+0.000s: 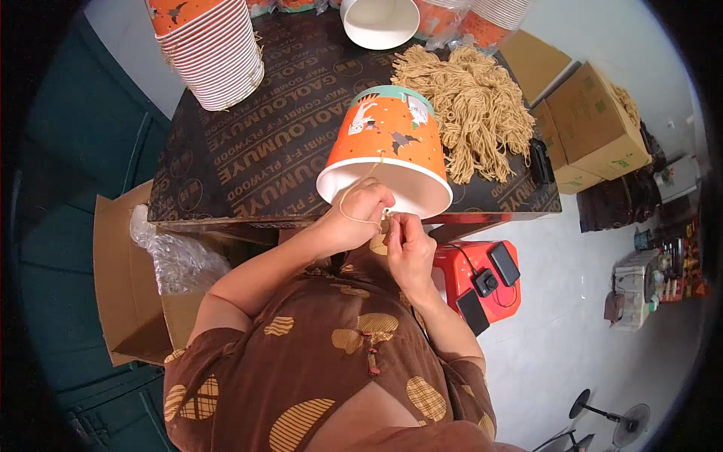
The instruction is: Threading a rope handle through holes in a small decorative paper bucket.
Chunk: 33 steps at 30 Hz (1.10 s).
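At the flat, dark plywood table's [256, 162] edge, a tapered orange bucket [382, 135] was tilted beside a stringy tan cord heap [482, 109]. By the curled left hand [358, 215] and right hand [412, 252], thin cord [363, 177] was pinched near the bucket's smooth white rim [322, 183].

The bucket [380, 135] is orange and green with a dark bat [404, 141]. The yarn [478, 113] is tan. The brown shirt [316, 354] has yellow striped and checked spots [303, 423].

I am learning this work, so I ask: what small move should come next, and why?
Probably draw the tan cord snug with the right fingers: they seem to pinch it close to the orange paper bucket, while it loops slackly over the left hand.
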Tool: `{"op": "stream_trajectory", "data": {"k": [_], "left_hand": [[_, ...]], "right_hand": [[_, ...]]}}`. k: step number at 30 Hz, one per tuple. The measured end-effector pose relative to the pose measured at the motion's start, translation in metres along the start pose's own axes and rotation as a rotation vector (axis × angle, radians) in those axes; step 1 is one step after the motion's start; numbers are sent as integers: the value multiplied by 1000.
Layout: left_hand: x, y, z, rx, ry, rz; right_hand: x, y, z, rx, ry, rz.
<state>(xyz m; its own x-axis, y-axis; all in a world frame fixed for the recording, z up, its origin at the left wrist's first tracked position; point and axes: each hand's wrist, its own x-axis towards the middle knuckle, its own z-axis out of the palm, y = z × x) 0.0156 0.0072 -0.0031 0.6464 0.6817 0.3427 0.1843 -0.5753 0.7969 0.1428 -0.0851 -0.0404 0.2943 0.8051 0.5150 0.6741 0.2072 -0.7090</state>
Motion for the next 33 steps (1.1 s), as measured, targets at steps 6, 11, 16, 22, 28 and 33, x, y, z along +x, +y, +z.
{"op": "stream_trajectory", "data": {"k": [6, 11, 16, 22, 28, 33], "left_hand": [[-6, 8, -5, 225, 28, 99], [-9, 9, -1, 245, 57, 148], [-9, 14, 0, 219, 40, 74], [-8, 15, 0, 228, 51, 99], [-9, 11, 1, 264, 73, 150], [-10, 10, 0, 267, 69, 178]], "right_hand": [[1, 0, -1, 20, -1, 19], [3, -4, -4, 16, -35, 53], [6, -15, -9, -62, 1, -57], [7, -22, -14, -179, -44, -58], [4, -8, -4, -14, 13, -4], [5, -8, -4, 68, 21, 5]]}}
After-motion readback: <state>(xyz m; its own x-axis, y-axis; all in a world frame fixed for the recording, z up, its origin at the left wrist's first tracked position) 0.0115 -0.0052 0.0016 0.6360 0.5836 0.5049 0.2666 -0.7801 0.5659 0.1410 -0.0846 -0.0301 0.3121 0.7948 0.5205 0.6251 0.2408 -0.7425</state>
